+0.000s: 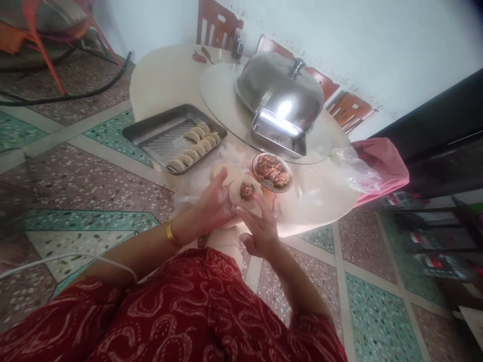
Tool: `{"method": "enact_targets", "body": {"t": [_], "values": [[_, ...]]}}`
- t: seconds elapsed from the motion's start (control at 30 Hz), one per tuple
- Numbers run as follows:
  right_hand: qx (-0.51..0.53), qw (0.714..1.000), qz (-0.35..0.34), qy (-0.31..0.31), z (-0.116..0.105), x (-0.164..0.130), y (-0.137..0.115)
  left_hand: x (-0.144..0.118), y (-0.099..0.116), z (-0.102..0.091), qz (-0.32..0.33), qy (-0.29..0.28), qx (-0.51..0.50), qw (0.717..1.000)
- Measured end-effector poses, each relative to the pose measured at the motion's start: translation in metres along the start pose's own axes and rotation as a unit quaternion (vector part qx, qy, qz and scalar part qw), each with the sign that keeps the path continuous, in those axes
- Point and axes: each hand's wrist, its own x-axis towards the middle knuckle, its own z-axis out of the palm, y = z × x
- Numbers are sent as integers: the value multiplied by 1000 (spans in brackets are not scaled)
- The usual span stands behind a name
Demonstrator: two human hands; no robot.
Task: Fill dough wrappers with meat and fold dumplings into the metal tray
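A round dumpling wrapper [236,196] with a lump of minced filling [247,191] on its middle rests between my hands, near the table's front edge. My left hand [215,206] supports it from the left, thumb pointing up. At its right and lower edge, the fingers and thumb of my right hand [262,229] grip the wrapper. Just beyond lies a bowl of minced meat filling [272,172]. Folded dumplings [194,153] stand in rows at the right side of a dark metal tray [151,146], left of my hands. Another pale wrapper [222,171] is partly hidden behind my left thumb.
A large domed metal lid [279,83] and a rectangular metal tin [279,138] sit on the glass turntable [217,85]. Crumpled plastic [188,188] lies by the tray. Red-handled scissors [199,57] are at the back; a pink cloth-like item [388,163] hangs at the right.
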Motion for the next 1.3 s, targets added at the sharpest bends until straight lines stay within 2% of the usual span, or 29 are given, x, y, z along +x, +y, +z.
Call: {"method": "enact_targets", "body": {"t": [0.1, 0.2, 0.27, 0.3, 0.33, 0.4, 0.5, 0.57, 0.63, 0.7, 0.77, 0.83, 0.93, 1.0, 1.07, 1.13, 1.23, 1.3], "values": [[-5, 1000, 12, -8, 1, 2, 0, -1, 1, 0, -8, 2, 0, 1000], [24, 999, 25, -5, -4, 1, -6, -1, 2, 2, 13, 24, 1, 1000], [97, 992, 78, 14, -8, -2, -13, 0, 2, 3, 43, 39, 2, 998], [159, 979, 124, 29, -10, -4, -17, 0, 2, 3, 61, 44, 4, 997], [231, 955, 179, 44, -10, -5, -21, 1, 2, 3, 78, 48, 6, 996], [372, 880, 286, 72, -6, -6, -29, 2, 1, 1, 104, 50, 12, 993], [518, 769, 362, 95, 7, -2, -34, 3, -1, -6, 110, 32, 31, 993], [576, 722, 368, 102, 14, 1, -35, 2, -2, -9, 100, 19, 41, 994], [598, 703, 371, 100, 18, 2, -36, 2, -1, -9, 98, 20, 42, 994], [581, 717, 373, 96, 17, -1, -37, 2, 1, -7, 112, 39, 40, 992], [539, 758, 356, 87, 12, -6, -37, 2, 2, -3, 133, 61, 35, 989], [460, 826, 317, 78, 7, -10, -36, 3, 3, 0, 136, 71, 30, 988], [280, 935, 214, 45, 3, -9, -32, 4, 1, 3, 114, 64, 23, 991], [182, 973, 144, 14, 4, -5, -28, 5, 0, 5, 87, 61, 21, 994], [138, 986, 98, -5, 5, -3, -24, 4, 0, 6, 64, 67, 19, 996], [123, 991, 61, 10, 5, -6, -21, 3, 2, 7, 60, 78, 20, 995], [62, 991, 42, 110, 5, -16, -12, 0, 5, 6, 47, 77, 29, 996], [-16, 981, 79, 177, 7, -22, -2, -1, 4, 5, 20, 65, 35, 997]]}}
